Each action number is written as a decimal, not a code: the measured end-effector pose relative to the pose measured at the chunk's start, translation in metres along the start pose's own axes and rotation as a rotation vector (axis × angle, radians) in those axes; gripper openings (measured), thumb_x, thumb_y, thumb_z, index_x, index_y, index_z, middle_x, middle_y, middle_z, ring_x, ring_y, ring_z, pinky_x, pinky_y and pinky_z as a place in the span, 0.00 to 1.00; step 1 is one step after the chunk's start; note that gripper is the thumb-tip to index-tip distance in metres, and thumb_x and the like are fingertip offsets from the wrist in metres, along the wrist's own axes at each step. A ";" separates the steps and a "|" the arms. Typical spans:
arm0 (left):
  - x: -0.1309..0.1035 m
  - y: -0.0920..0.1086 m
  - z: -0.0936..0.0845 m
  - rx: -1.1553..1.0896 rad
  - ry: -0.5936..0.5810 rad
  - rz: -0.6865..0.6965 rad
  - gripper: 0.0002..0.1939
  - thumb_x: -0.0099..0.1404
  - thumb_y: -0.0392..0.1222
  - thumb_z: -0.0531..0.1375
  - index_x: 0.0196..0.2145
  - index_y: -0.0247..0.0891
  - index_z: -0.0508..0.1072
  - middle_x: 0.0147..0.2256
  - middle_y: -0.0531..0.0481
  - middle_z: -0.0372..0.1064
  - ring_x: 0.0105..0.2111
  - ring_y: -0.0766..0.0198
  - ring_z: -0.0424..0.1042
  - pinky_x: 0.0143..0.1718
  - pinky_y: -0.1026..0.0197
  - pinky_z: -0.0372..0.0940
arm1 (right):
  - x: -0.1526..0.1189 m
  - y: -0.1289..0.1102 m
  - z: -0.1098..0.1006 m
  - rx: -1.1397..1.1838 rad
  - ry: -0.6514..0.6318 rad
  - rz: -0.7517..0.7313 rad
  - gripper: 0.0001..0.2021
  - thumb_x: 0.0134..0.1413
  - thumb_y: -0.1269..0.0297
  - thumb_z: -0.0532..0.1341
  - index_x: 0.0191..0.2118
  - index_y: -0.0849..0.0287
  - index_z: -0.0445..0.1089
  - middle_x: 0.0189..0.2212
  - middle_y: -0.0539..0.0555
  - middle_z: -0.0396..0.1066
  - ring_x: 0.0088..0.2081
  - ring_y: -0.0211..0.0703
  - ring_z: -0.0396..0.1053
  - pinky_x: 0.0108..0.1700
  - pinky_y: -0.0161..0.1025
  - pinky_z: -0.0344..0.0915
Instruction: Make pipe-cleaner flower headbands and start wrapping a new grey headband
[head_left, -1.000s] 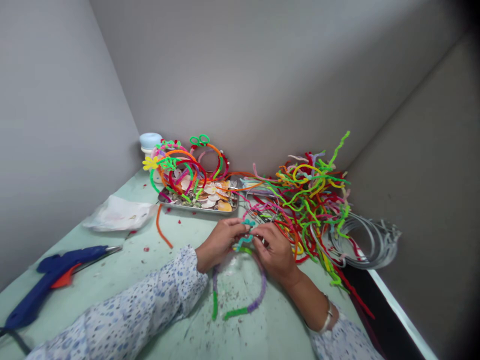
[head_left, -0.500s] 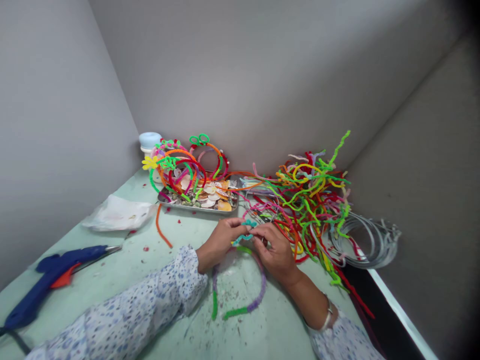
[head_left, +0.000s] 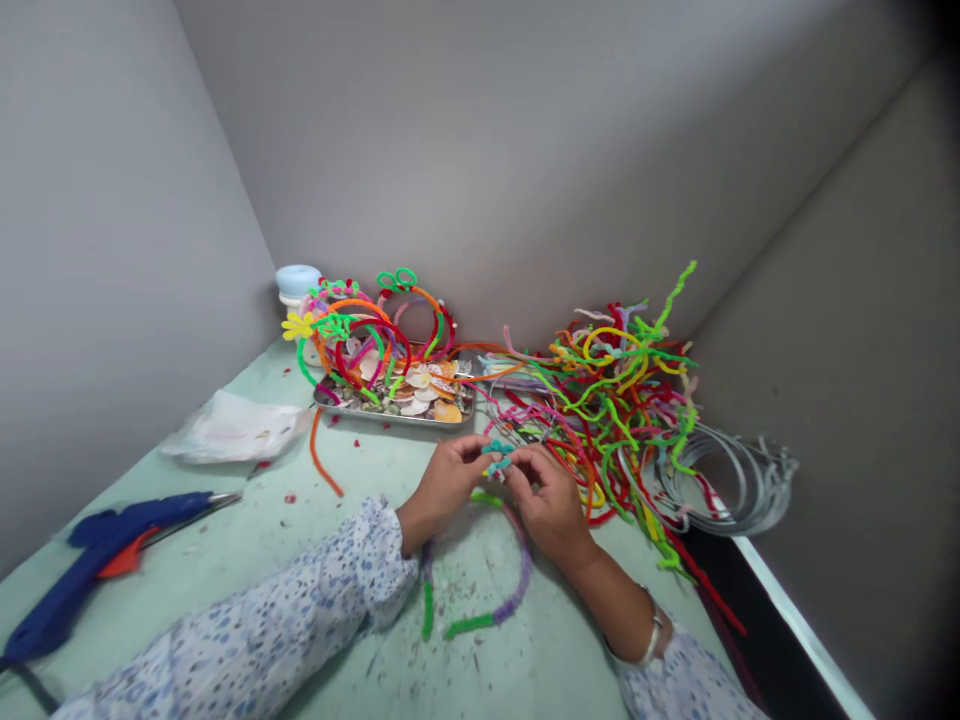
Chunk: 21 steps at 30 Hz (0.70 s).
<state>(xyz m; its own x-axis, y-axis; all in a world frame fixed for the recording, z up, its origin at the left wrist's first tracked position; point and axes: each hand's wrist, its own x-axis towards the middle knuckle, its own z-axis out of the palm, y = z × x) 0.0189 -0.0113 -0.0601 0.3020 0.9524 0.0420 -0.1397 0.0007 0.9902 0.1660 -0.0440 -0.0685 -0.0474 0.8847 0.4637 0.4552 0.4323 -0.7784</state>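
Observation:
Between my fingertips is a small teal pipe cleaner (head_left: pixel 496 449), bent into loops. My left hand (head_left: pixel 448 484) pinches its left side, and my right hand (head_left: pixel 549 498) pinches it from the right. A bit of yellow and white shows below the teal loops, too small to make out. Under my hands a headband (head_left: pixel 523 570) wrapped in purple and green pipe cleaner lies on the table, its two ends towards me. My left hand hides part of its upper left curve.
A metal tray (head_left: pixel 390 412) of shells and finished headbands (head_left: pixel 375 330) stands behind. Heaped pipe cleaners (head_left: pixel 622 390) lie right, beside bare metal hoops (head_left: pixel 739 490). A blue glue gun (head_left: pixel 112 540) and a plastic bag (head_left: pixel 234 428) are left. An orange pipe cleaner (head_left: pixel 322 460) lies near the tray.
The teal pipe cleaner's loose tail, which stretched between my hands, is now folded in close to the loops. My right fingers have shifted slightly. The headband has stayed put.

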 end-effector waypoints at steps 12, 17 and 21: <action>-0.004 0.002 0.002 0.134 0.032 0.102 0.08 0.56 0.43 0.60 0.31 0.36 0.75 0.28 0.50 0.70 0.29 0.65 0.66 0.34 0.65 0.60 | 0.004 -0.003 0.000 0.371 -0.090 0.370 0.09 0.52 0.58 0.59 0.32 0.59 0.68 0.20 0.48 0.68 0.21 0.37 0.63 0.24 0.34 0.60; 0.001 -0.001 0.000 0.005 0.077 -0.003 0.10 0.53 0.43 0.62 0.30 0.33 0.74 0.26 0.52 0.68 0.26 0.67 0.64 0.29 0.65 0.59 | 0.004 -0.003 0.004 0.411 -0.019 0.307 0.08 0.49 0.60 0.62 0.34 0.58 0.68 0.26 0.50 0.71 0.25 0.38 0.67 0.25 0.33 0.63; 0.002 -0.003 0.000 -0.057 0.051 -0.039 0.10 0.53 0.43 0.63 0.30 0.33 0.74 0.26 0.52 0.68 0.25 0.68 0.64 0.29 0.65 0.59 | 0.004 -0.003 0.004 0.428 -0.054 0.332 0.09 0.52 0.58 0.60 0.37 0.57 0.69 0.25 0.50 0.71 0.23 0.38 0.67 0.23 0.33 0.63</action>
<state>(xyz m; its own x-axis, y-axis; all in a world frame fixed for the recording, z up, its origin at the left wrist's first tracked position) 0.0195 -0.0096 -0.0629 0.2604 0.9655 -0.0044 -0.1832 0.0539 0.9816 0.1611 -0.0415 -0.0657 -0.0132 0.9885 0.1505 0.0517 0.1510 -0.9872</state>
